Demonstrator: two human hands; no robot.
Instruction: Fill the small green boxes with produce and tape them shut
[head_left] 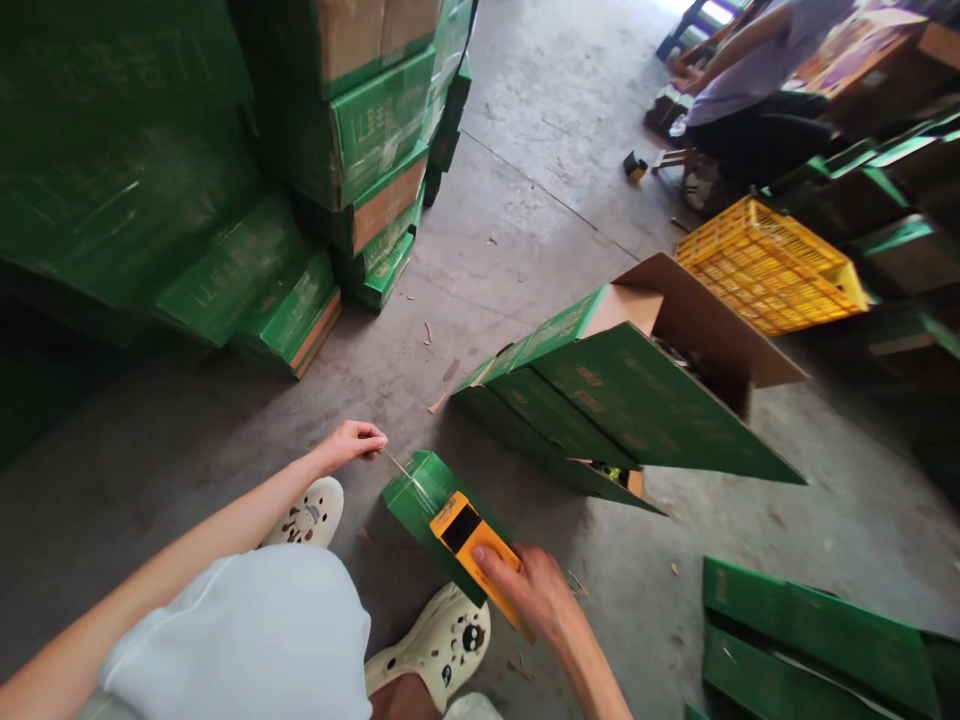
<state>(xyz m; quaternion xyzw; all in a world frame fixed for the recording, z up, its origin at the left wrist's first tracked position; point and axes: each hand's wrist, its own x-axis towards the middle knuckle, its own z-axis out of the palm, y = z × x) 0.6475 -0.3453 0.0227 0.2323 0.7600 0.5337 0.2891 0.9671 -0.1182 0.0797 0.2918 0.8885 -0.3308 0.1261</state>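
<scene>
My left hand (pixel 350 447) is pinched on the end of a thin pale strand (pixel 397 463), which stretches toward a green cardboard box (pixel 421 476) standing on the floor between my feet. My right hand (pixel 534 590) grips an orange hand-held device (pixel 469 535) with a dark panel on its face; its exact kind is unclear. The device lies over the box's top and covers much of it. A clear, shiny strip runs along the box from the strand toward the device's front end.
Open green cartons (pixel 660 400) stand to the right, flaps spread. Stacked green boxes (pixel 382 130) rise at left. A yellow crate (pixel 765 262) and a crouching person (pixel 750 110) are farther back. Flat green cardboard (pixel 817 640) lies lower right. My pale clogs (pixel 442 640) flank the box.
</scene>
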